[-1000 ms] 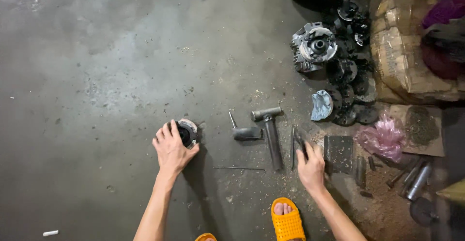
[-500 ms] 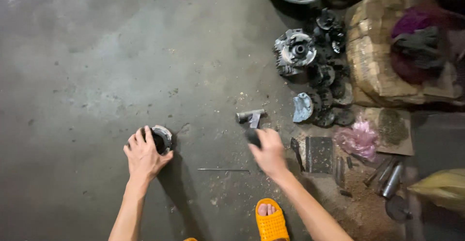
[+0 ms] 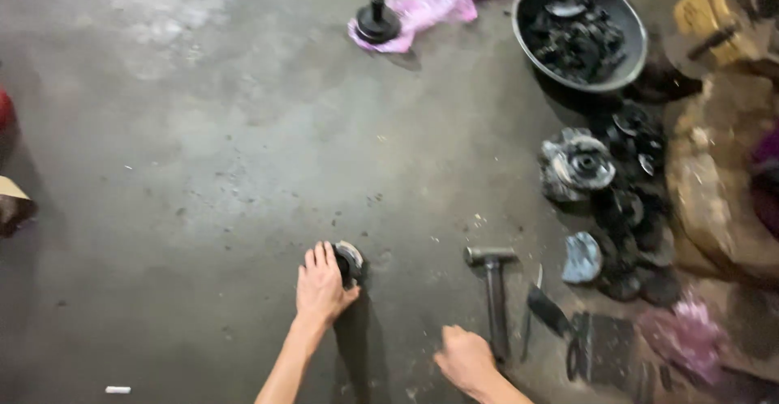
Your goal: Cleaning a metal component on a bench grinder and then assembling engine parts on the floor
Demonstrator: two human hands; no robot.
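A: What do we see, biggest first?

B: We see the grey, stained concrete floor point(image 3: 203, 128) filling most of the view. At the top right sits a wide black round basin point(image 3: 526, 8) heaped with dark metal parts. Below it a pile of greasy dark round machine parts point(image 3: 633, 201) runs down the right side, with a larger silver-grey finned round casting point(image 3: 576, 165) at its left edge. A crumpled pink plastic bag point(image 3: 422, 2) lies at the top, a black spindle-topped disc point(image 3: 377, 21) resting on it.

A: And the arms?

B: We see both forearms coming up from the bottom edge. The left hand point(image 3: 320, 286) lies palm down, fingers spread and curled over a small round black-and-silver metal part point(image 3: 350, 262) standing on the floor; it is clamped on that part from the left. The right hand point(image 3: 464, 359) is balled into a loose fist, knuckles up, at the lower end of the handle of a dark steel hammer point(image 3: 493, 290) lying on the floor, head pointing away. We cannot tell whether it grips the handle or just touches it.

A: So the hands are apart?

B: Yes, well apart, the hammer lying right of the small part.
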